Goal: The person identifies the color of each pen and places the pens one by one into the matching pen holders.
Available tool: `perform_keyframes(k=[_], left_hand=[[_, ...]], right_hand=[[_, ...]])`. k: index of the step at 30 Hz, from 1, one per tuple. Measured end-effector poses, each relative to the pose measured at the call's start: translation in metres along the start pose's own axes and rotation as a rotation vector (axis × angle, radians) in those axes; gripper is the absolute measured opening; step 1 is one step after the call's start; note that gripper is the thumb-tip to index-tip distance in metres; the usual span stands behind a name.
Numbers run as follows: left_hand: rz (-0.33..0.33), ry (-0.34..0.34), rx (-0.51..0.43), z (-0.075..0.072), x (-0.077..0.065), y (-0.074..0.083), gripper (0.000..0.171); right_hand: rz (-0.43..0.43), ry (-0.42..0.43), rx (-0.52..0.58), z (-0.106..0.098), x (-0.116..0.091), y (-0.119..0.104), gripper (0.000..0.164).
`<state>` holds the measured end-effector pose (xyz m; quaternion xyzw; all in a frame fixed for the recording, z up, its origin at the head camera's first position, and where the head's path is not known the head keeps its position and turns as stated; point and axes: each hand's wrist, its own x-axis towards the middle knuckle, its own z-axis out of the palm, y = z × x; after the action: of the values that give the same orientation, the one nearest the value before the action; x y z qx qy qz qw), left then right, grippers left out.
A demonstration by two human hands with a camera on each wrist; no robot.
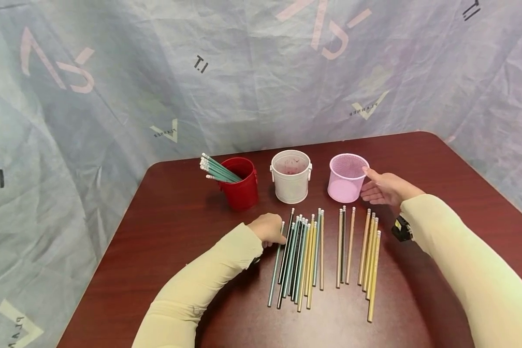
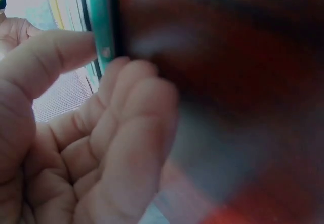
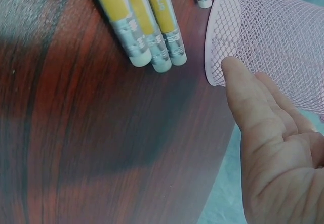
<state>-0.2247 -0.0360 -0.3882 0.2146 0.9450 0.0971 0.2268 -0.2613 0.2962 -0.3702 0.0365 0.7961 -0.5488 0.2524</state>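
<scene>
My left hand [image 1: 267,229] is at the left end of a row of pencils on the table. Its thumb and fingertips pinch a green pencil [image 1: 275,275], also close up in the left wrist view as a green shaft [image 2: 100,16]. To the right of it lie several black, green and yellow pencils [image 1: 309,266], erasers pointing away from me. My right hand [image 1: 384,187] is beside a pink mesh cup [image 1: 344,189], fingers extended along its outer right side, thumb near the rim. In the right wrist view, yellow pencils' eraser ends [image 3: 161,62] lie near the mesh cup [image 3: 273,37].
A red bucket [image 1: 241,193] at the back left holds several green pencils [image 1: 217,169] leaning left. Between it and the pink cup stands a white bucket [image 1: 290,188]. Behind the dark red table [image 1: 178,203] hangs a grey printed cloth [image 1: 226,106].
</scene>
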Motion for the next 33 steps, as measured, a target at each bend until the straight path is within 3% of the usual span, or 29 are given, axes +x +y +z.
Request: perform_keyframes(k=[5,8,12,16,18,20,23,26,30,33], left_hand=[[0.012,-0.017,-0.027,0.000,0.002,-0.002,0.034],[0.031,-0.015,-0.113,-0.004,0.001,-0.005,0.034],[0.044,0.045,-0.322,-0.016,-0.004,-0.010,0.028],[0.083,0.156,-0.628,-0.031,-0.011,-0.015,0.010],[0.126,0.235,-0.801,-0.037,-0.016,-0.017,0.005],[0.177,0.346,-0.956,-0.041,-0.022,-0.020,0.011],[0.242,0.565,-1.150,-0.047,-0.029,-0.026,0.016],[0.266,0.783,-1.302,-0.053,-0.034,-0.033,0.015],[0.254,0.980,-1.395,-0.068,-0.047,-0.048,0.006],[0.272,1.111,-1.420,-0.089,-0.065,-0.063,0.017]], right_hand=[[0.007,0.000,0.004,-0.001,0.001,-0.002,0.090],[0.006,-0.003,0.004,0.000,0.001,-0.003,0.090],[0.004,-0.008,-0.005,0.000,0.000,-0.004,0.091],[0.002,-0.007,-0.009,0.000,-0.001,-0.003,0.091],[0.005,-0.003,-0.004,0.000,-0.001,-0.003,0.091],[0.007,-0.001,0.003,0.000,-0.001,-0.003,0.091],[0.007,0.004,0.009,-0.001,-0.002,-0.004,0.092],[0.002,0.000,0.009,-0.002,-0.003,-0.004,0.091],[0.004,-0.002,0.012,-0.004,0.000,-0.001,0.091],[-0.012,-0.035,0.048,-0.009,0.006,0.005,0.092]])
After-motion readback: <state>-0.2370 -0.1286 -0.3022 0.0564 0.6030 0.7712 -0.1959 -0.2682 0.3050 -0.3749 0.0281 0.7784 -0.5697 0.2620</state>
